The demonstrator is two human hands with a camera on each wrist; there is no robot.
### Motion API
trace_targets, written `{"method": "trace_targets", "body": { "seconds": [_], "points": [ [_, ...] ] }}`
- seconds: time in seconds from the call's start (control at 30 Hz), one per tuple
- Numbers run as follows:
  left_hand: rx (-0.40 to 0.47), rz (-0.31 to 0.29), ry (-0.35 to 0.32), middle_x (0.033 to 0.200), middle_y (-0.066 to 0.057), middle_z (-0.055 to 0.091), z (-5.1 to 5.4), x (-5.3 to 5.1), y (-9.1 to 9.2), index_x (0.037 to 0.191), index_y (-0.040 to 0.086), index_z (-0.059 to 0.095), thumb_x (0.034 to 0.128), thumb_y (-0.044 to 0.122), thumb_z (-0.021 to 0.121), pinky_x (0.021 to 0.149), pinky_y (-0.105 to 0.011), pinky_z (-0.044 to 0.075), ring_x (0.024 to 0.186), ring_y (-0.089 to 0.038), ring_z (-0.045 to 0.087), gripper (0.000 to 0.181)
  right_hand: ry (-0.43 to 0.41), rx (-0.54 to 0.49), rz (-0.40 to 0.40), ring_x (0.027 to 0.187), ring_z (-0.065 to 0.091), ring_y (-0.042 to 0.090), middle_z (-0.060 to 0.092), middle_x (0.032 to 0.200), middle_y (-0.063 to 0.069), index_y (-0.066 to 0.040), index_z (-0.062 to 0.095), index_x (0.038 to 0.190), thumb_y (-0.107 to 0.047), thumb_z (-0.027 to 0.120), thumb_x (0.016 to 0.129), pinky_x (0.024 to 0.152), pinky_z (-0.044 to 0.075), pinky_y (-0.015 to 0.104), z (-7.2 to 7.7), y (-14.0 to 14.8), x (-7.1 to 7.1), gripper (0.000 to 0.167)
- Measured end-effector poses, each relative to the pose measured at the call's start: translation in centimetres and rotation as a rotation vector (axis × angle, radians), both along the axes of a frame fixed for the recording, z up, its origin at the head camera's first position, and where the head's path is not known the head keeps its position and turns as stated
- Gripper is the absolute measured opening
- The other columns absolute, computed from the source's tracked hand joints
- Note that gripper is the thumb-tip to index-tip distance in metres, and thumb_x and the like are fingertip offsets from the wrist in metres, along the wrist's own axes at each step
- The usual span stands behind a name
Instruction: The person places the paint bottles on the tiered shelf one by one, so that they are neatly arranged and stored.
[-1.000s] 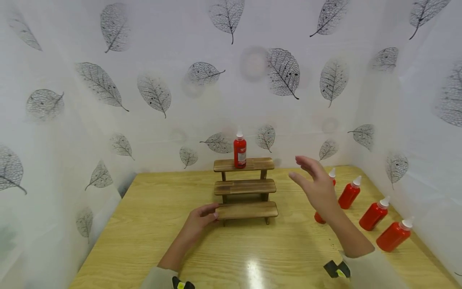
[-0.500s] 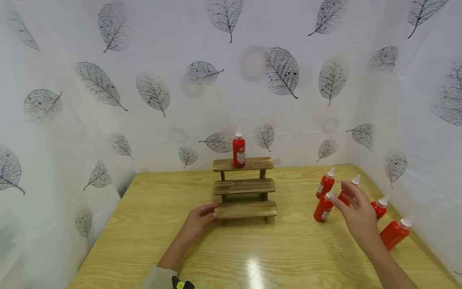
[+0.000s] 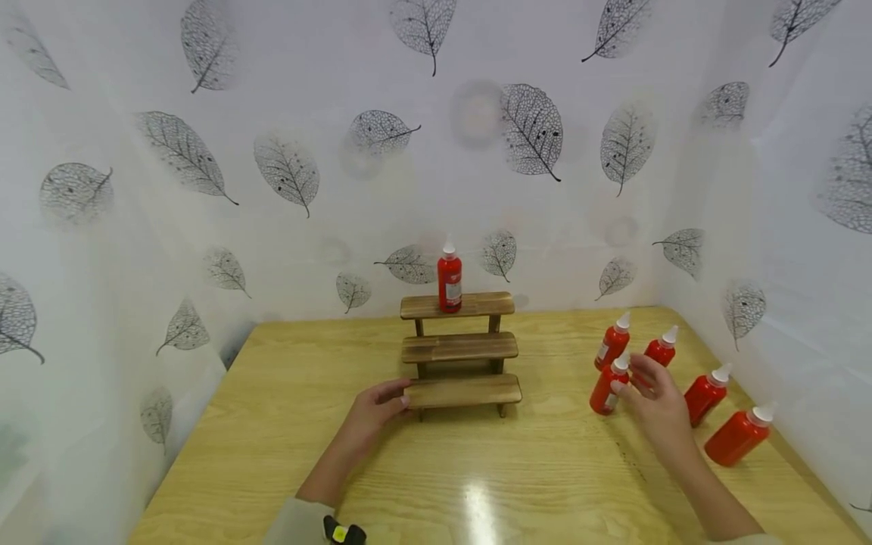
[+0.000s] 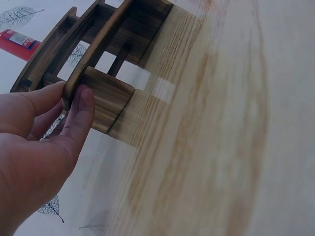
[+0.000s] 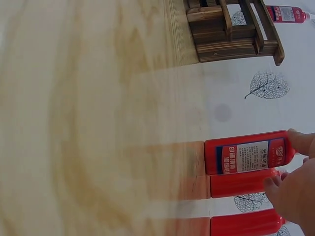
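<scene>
A three-tier wooden stand [image 3: 462, 390] stands on the table, and my left hand [image 3: 373, 412] pinches the left end of its lowest step. In the left wrist view, the thumb and fingers of that left hand [image 4: 47, 142] lie on either side of the step [image 4: 93, 54]. On the right, my right hand [image 3: 657, 405] holds a red squeeze bottle [image 3: 604, 393] near its white nozzle. This bottle [image 5: 246, 153] appears upright on the table, its label showing. Another red bottle [image 3: 450, 284] stands on the top step, left of its middle.
Several more red bottles are around the right hand: one behind [image 3: 611, 347], one farther back [image 3: 661, 350], and two along the right side, a nearer one [image 3: 738, 437] and a farther one [image 3: 705, 397]. A leaf-patterned white curtain [image 3: 306, 250] surrounds the table [image 3: 272, 439].
My right hand has gone right and down toward the bottles, then slightly back left onto the front-left one. My left hand keeps its place on the stand.
</scene>
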State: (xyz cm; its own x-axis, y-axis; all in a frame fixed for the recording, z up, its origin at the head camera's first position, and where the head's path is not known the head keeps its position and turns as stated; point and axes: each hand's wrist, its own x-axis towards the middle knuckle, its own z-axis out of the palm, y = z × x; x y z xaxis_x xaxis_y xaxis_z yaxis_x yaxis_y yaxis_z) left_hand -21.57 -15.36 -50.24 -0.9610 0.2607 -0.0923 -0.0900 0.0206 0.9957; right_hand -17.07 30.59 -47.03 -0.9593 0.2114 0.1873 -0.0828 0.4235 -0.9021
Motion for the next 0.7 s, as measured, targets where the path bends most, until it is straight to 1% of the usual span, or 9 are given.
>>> {"method": "trace_targets", "body": {
  "seconds": [0.1,0.17,0.2,0.23,0.37,0.4,0.47,0.6,0.7],
  "points": [
    [0.003,0.001,-0.002,0.141,-0.021,0.054,-0.01,0.00,0.02,0.141,-0.001,0.054,0.0999,0.011,0.063,0.100,-0.035,0.056,0.112,-0.023,0.065,0.044,0.031,-0.003,-0.011,0.125,0.052,0.003,0.049,0.144,0.007,-0.009,0.040,0.151,-0.028,0.067,0.098,0.090,0.044,-0.001,-0.39,-0.09,-0.17,0.063],
    [0.004,0.001,-0.001,0.141,-0.021,0.054,-0.05,-0.01,0.03,0.141,-0.002,0.054,0.0999,0.011,0.062,0.100,-0.036,0.056,0.112,-0.022,0.065,0.044,0.045,-0.001,-0.015,0.119,0.049,-0.007,0.051,0.143,0.006,-0.009,0.040,0.150,-0.027,0.068,0.098,0.090,0.044,-0.001,-0.52,-0.14,-0.22,0.062],
    [0.004,0.000,0.000,0.141,-0.021,0.054,-0.07,-0.03,0.04,0.141,-0.002,0.054,0.0999,0.011,0.062,0.100,-0.036,0.056,0.111,-0.022,0.065,0.045,0.047,-0.002,-0.016,0.118,0.049,-0.008,0.051,0.143,0.008,-0.008,0.040,0.150,-0.027,0.068,0.098,0.091,0.044,-0.001,-0.55,-0.15,-0.23,0.062],
    [0.005,-0.001,0.001,0.141,-0.022,0.054,-0.08,-0.04,0.05,0.141,-0.003,0.053,0.0999,0.011,0.062,0.100,-0.036,0.056,0.111,-0.022,0.065,0.045,0.045,0.002,-0.018,0.120,0.050,-0.005,0.050,0.144,0.011,-0.009,0.040,0.150,-0.027,0.068,0.098,0.091,0.044,0.000,-0.55,-0.17,-0.23,0.063],
    [0.009,-0.003,0.004,0.141,-0.022,0.054,-0.11,-0.06,0.11,0.142,-0.003,0.053,0.0998,0.011,0.063,0.100,-0.036,0.057,0.111,-0.022,0.065,0.045,0.006,0.007,-0.026,0.130,0.053,0.014,0.047,0.150,0.021,-0.011,0.038,0.152,-0.030,0.068,0.098,0.091,0.045,0.001,-0.40,-0.25,-0.15,0.065],
    [0.010,-0.003,0.002,0.141,-0.022,0.054,-0.11,-0.06,0.12,0.142,-0.003,0.053,0.0998,0.011,0.063,0.100,-0.036,0.057,0.110,-0.022,0.065,0.045,0.000,0.010,-0.027,0.130,0.054,0.016,0.046,0.150,0.022,-0.011,0.037,0.152,-0.030,0.068,0.098,0.091,0.045,0.001,-0.38,-0.28,-0.14,0.065],
    [0.013,0.001,0.002,0.141,-0.022,0.054,-0.14,-0.06,0.12,0.141,-0.003,0.053,0.0998,0.011,0.063,0.099,-0.036,0.057,0.110,-0.022,0.065,0.045,0.001,0.016,-0.024,0.128,0.054,0.011,0.046,0.150,0.023,-0.010,0.037,0.152,-0.030,0.068,0.098,0.091,0.045,0.001,-0.40,-0.33,-0.16,0.065],
    [0.019,0.011,0.004,0.141,-0.022,0.054,-0.20,-0.06,0.12,0.141,-0.004,0.054,0.0997,0.009,0.062,0.099,-0.036,0.057,0.108,-0.021,0.066,0.044,0.040,0.037,-0.011,0.116,0.050,-0.007,0.049,0.147,0.025,-0.005,0.037,0.149,-0.026,0.070,0.097,0.090,0.044,-0.001,-0.56,-0.45,-0.24,0.065],
    [0.019,0.012,0.006,0.142,-0.022,0.054,-0.19,-0.03,0.09,0.141,-0.004,0.054,0.0995,0.009,0.062,0.098,-0.035,0.058,0.107,-0.021,0.066,0.044,0.063,0.058,-0.007,0.112,0.048,-0.011,0.050,0.145,0.025,-0.003,0.039,0.148,-0.024,0.070,0.096,0.088,0.044,-0.002,-0.61,-0.51,-0.27,0.064]
  ]
}}
